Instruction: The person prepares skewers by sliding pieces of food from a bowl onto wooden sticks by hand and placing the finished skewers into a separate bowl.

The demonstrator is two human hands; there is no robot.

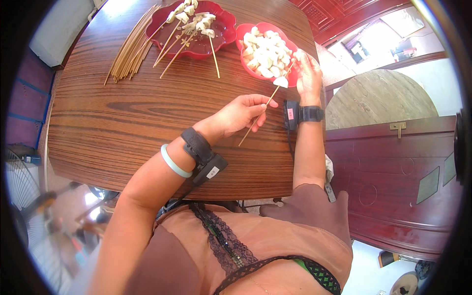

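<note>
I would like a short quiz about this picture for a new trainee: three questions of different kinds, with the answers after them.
1. True or false: the left hand holds a bamboo skewer.
2. Where is the right hand? A) on the bundle of bare skewers B) at the rim of the red bowl of white pieces C) under the table
3. Fill in: the finished skewers lie on the dark red ____ at the far side of the table.

Key:
1. True; one white piece is already on its tip.
2. B, at the red bowl; the bundle of bare skewers lies untouched, far left.
3. Plate: the scalloped dark red plate on the wooden table.
</note>
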